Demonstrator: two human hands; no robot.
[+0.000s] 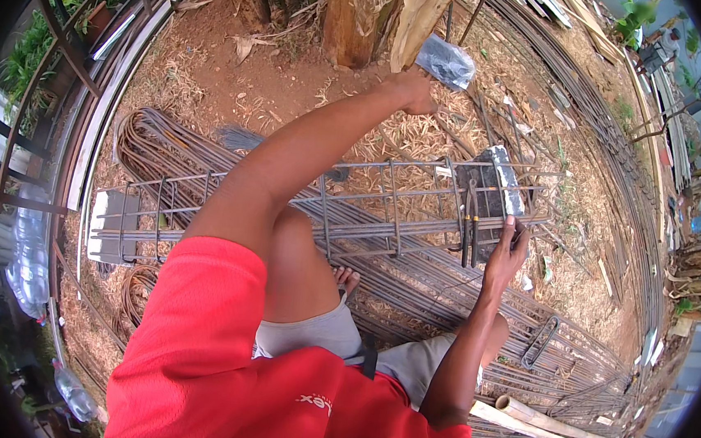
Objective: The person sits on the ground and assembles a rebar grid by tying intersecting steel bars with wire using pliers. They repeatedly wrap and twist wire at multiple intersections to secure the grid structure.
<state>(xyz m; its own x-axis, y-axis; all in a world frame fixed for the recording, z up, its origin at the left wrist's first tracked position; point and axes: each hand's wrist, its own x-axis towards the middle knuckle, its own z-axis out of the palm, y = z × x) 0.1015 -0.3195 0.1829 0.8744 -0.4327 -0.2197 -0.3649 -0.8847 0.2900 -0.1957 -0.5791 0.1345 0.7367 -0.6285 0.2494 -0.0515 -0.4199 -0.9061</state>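
Note:
A rebar cage (396, 220) of long bars and square stirrups lies across in front of me, propped on a block at each end. My left hand (416, 94) reaches far forward beyond it, fingers curled closed; what they hold, if anything, is hidden. A clear plastic bag (448, 62) lies just past that hand. At the cage's right end, my right hand (511, 244) has its fingers stretched and apart, fingertips by the white-edged dark block (508, 182) and the bar ends. Pincers (471, 220) with yellow-and-black handles hang on the cage beside it.
Bundled rebar (411, 285) runs under the cage to the lower right. A tree trunk (362, 22) stands ahead. Tie wire (240, 138) lies behind the cage; a loose stirrup (540, 343) and bamboo pole (549, 420) are at right. Plastic bottles (31, 251) stand at left.

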